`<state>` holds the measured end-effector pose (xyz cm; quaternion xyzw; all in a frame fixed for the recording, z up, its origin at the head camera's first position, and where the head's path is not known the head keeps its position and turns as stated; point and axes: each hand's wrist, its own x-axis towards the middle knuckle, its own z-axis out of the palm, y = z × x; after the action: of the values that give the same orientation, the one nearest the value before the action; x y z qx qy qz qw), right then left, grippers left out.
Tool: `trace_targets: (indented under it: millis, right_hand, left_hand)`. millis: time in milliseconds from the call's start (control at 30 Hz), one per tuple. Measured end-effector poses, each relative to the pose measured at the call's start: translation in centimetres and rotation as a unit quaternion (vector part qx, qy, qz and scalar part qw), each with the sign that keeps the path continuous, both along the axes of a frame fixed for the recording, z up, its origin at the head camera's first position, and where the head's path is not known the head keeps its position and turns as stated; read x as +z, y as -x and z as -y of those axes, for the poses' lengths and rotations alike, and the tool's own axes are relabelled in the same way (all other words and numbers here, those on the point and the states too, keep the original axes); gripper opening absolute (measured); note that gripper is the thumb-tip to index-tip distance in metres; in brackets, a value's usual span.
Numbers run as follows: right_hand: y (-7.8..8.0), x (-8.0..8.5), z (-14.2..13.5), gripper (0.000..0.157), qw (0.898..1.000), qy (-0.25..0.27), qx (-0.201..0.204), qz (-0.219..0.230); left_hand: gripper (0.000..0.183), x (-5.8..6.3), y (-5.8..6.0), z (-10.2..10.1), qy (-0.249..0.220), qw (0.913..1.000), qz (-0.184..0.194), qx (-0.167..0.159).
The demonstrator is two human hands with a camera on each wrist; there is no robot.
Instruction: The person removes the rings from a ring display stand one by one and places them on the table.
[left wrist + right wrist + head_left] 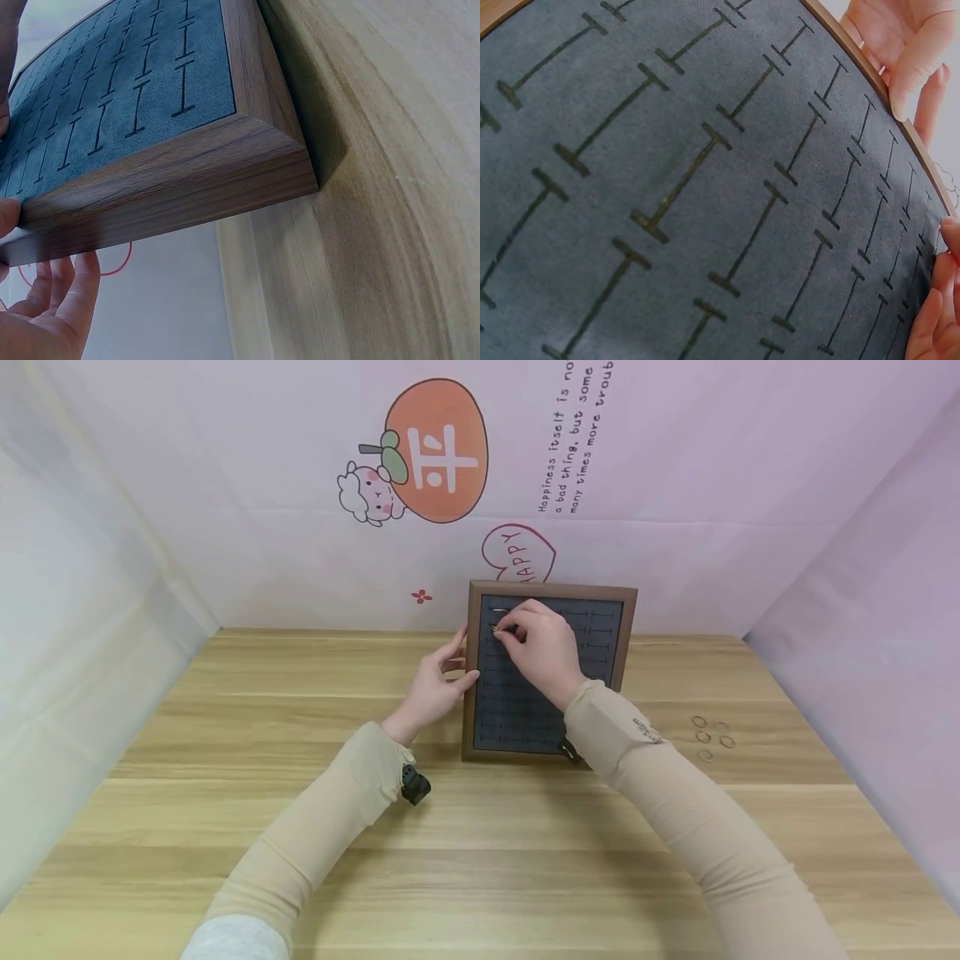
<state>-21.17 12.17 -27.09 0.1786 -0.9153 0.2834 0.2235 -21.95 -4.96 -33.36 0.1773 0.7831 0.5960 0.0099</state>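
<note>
A ring display board (525, 718) with a brown wooden frame and dark blue-grey slotted fabric leans upright near the back wall. My left hand (435, 689) grips its left side, thumb at the front and fingers behind the frame, as the left wrist view also shows. At the board's upper left, my right hand (543, 647) pinches a small gold-coloured ring (494, 628) against the fabric by a slot. A pale bright strip shows in the slot just above. In the right wrist view my right fingertips (930, 315) are at the far edge, and the ring is hidden.
Several loose rings (703, 737) lie on the wooden table (225, 760) to the right of the board. A printed white cloth (300, 568) hangs behind, with more cloth at both sides. A black device (415, 784) is strapped at my left wrist.
</note>
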Motion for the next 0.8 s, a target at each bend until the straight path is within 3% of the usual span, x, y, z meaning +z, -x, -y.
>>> trace_targets:
  millis: [800]
  right_hand:
    - [-0.13,-0.78,-0.6,0.01,0.998,0.028,0.035,-0.039]
  left_hand:
    - [0.07,-0.22,0.11,-0.02,-0.003,1.0,0.0,0.0]
